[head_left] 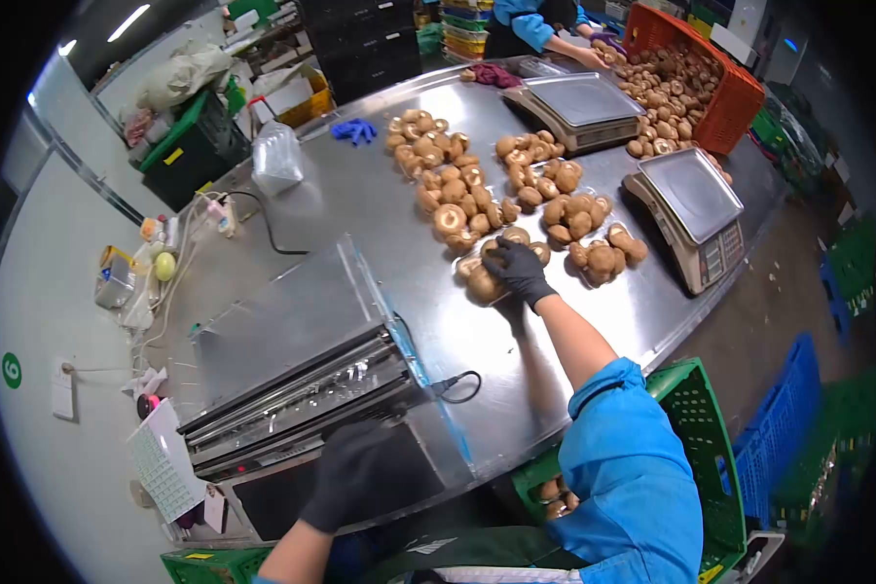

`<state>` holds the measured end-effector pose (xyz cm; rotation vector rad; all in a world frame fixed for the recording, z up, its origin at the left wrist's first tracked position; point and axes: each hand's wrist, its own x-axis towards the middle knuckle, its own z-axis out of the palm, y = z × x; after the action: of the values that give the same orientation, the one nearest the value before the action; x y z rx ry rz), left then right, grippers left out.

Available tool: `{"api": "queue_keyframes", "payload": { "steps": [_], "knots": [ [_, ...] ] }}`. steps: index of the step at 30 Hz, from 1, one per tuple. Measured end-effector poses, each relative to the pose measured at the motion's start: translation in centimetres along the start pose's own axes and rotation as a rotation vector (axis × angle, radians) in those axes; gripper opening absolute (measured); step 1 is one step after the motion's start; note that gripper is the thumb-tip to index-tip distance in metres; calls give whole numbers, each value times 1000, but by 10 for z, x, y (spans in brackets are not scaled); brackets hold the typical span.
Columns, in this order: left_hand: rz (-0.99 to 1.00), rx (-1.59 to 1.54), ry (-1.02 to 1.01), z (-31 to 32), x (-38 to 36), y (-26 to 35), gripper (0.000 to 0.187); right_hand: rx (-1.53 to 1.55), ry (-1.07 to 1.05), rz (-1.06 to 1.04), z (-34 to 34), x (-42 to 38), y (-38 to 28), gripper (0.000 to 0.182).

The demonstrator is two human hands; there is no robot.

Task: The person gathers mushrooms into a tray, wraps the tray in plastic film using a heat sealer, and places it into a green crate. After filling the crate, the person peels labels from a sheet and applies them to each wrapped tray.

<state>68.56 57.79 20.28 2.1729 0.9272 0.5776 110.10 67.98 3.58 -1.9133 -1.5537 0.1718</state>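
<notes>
The right hand [519,270] has its grip closed over a tray of mushrooms [484,280]. Many loose mushrooms [457,190] lie just past it on the counter [360,195]. The left hand [352,472] rests flat on the sealing machine [311,389], holding nothing.

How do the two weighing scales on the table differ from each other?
The near scale stands at the table's edge, turned so its keypad and display face the camera; the far scale stands further in, and its keypad cannot be seen. The far scale sits just short of the orange crate of mushrooms; the near one lies beside loose mushroom piles. Both have bare steel pans.
</notes>
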Motion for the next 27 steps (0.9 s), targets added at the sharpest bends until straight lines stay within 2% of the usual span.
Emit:
{"api": "queue_keyframes", "payload": {
  "steps": [3,4,5,6,7,9,10,11,13,14,15,17,18,19,21,24,27],
  "knots": [
    [303,-171,-300,72,69,20,29,-16,44,52,-12,-49,-32,35],
    [249,-264,-358,106,86,11,37,-57,22,68,-14,-64,-36,37],
    [196,-262,-237,140,99,4,49,-97,-3,85,-18,-77,-39,40],
    [295,-205,-35,168,118,-6,59,-177,1,126,-29,-83,-47,50],
    [166,-228,92,195,138,-19,69,-184,-7,130,-35,-88,-41,50],
    [-250,-94,128,217,173,-29,96,-161,418,129,-58,-92,-21,59],
    [-360,-60,125,227,180,-33,101,142,253,430,-54,-97,-6,62],
    [-460,-21,126,235,187,-38,105,133,255,426,-48,-100,7,62],
    [-553,-309,174,238,194,-45,111,387,-38,454,-53,-104,7,66],
    [-567,-271,69,244,194,-46,112,360,-67,449,-55,-108,5,68],
    [-564,-274,72,239,191,-38,112,362,-42,453,-51,-112,6,66],
    [-335,-81,71,227,181,-27,108,372,67,415,-54,-112,-6,63],
    [-172,-35,181,215,179,-20,111,427,126,407,-55,-108,-8,61],
    [-83,-48,261,192,179,-4,111,335,212,227,-82,-96,-46,60],
    [46,-55,375,131,183,20,107,138,323,144,-107,-77,-110,61],
    [168,149,534,35,176,10,98,216,369,14,-97,-43,-192,64],
    [51,181,534,-57,144,-51,84,401,207,-126,-27,-18,-252,64]
  ]
}}
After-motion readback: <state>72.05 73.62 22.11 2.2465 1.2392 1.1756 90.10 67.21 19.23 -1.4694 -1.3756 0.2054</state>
